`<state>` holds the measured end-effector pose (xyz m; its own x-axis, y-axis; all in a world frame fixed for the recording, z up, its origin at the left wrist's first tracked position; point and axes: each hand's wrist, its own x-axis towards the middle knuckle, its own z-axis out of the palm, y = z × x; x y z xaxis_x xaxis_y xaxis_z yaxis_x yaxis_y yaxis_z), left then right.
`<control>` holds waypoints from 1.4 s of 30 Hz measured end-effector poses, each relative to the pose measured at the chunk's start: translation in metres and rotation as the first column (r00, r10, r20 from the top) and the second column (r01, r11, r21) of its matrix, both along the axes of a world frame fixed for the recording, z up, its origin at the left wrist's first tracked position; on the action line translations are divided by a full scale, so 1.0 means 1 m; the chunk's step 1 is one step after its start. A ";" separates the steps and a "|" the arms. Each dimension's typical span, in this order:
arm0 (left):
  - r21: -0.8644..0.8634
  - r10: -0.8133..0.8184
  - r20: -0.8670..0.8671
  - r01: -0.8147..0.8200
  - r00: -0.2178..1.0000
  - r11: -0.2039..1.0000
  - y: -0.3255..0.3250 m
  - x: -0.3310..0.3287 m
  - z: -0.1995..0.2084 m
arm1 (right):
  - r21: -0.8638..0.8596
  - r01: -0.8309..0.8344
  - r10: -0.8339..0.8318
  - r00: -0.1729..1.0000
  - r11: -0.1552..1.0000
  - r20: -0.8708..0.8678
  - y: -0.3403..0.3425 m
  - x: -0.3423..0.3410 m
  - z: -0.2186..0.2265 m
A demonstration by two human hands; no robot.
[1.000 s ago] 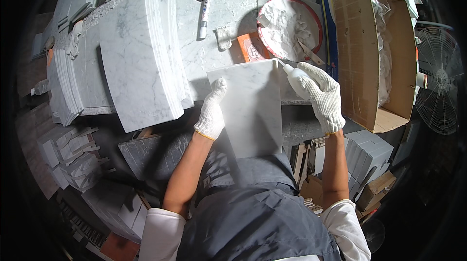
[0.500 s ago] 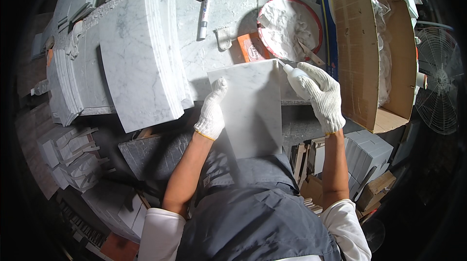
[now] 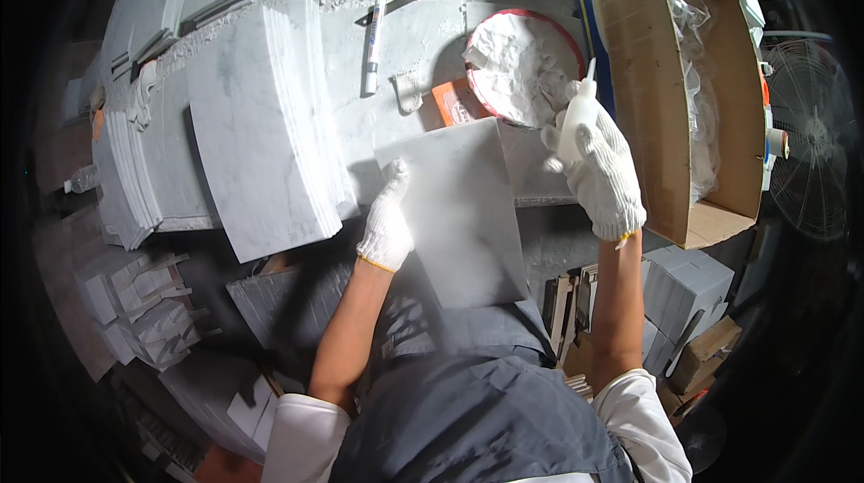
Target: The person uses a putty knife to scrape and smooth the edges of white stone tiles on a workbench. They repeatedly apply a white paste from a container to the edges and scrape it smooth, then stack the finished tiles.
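A grey-white marble tile (image 3: 463, 213) leans with its far end by the bench edge and its near end against my apron. My left hand (image 3: 387, 222), in a white knit glove, grips the tile's left edge, thumb on the face and fingers hidden behind. Right of the tile and apart from it, my gloved right hand (image 3: 603, 168) is closed round a small white squeeze bottle (image 3: 579, 118), its thin nozzle pointing up and away. Just beyond that hand is a round red-rimmed tub (image 3: 522, 60) of white, crumpled-looking material. An orange box (image 3: 457, 103) sits between tub and tile.
Stacked marble tiles (image 3: 261, 123) stand on the bench to the left. A marker pen (image 3: 373, 46) and a small white cloth piece (image 3: 409, 91) lie beyond the tile. An open cardboard box (image 3: 657, 87) with clear plastic stands at right, near a fan (image 3: 810, 141).
My right hand has drawn the bottle away from the tile's far right corner and turned its nozzle upright. The tile has tilted slightly; my left hand still holds it.
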<state>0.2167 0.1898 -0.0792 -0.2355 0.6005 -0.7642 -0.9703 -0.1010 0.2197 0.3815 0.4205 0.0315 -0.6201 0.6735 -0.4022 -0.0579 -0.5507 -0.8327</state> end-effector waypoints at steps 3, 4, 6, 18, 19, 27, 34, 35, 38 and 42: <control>0.002 -0.007 0.012 0.007 1.000 1.000 0.001 -0.010 0.007 | -0.016 0.010 -0.011 0.997 1.000 -0.079 0.014 -0.022 0.002; -0.011 -0.022 -0.008 0.022 1.000 1.000 0.001 -0.014 0.010 | 0.045 -0.008 0.011 0.998 0.999 -0.056 0.021 -0.033 0.002; -0.012 -0.025 -0.021 0.025 0.999 1.000 0.003 -0.020 0.013 | 0.139 -0.029 0.027 0.999 0.990 0.019 0.039 -0.056 0.000; 0.001 -0.042 -0.096 0.042 0.994 0.999 -0.007 -0.026 -0.001 | 0.508 -0.816 0.168 0.561 0.276 0.811 0.096 -0.196 -0.014; -0.037 -0.044 -0.100 0.041 0.994 0.998 -0.008 -0.026 -0.003 | 0.541 -0.807 0.163 0.582 0.236 0.797 0.096 -0.201 -0.020; -0.089 -0.221 -0.234 0.205 0.947 0.975 -0.015 -0.034 -0.009 | 0.539 -0.837 0.124 0.547 0.097 0.828 0.097 -0.212 -0.040; 0.021 -0.082 -0.119 0.085 0.989 0.996 -0.007 -0.028 0.003 | 0.592 -0.799 0.202 0.600 0.101 0.774 0.105 -0.200 -0.041; 0.015 -0.090 -0.125 0.093 0.988 0.996 -0.007 -0.028 0.005 | 0.592 -0.797 0.228 0.603 0.122 0.764 0.106 -0.197 -0.044; -0.001 -0.109 -0.117 0.109 0.987 0.994 -0.008 -0.029 0.007 | 0.604 -0.795 0.183 0.602 0.054 0.777 0.111 -0.193 -0.048; -0.009 -0.124 -0.113 0.124 0.986 0.992 -0.010 -0.027 0.006 | 0.620 -0.783 0.126 0.620 0.047 0.774 0.113 -0.186 -0.033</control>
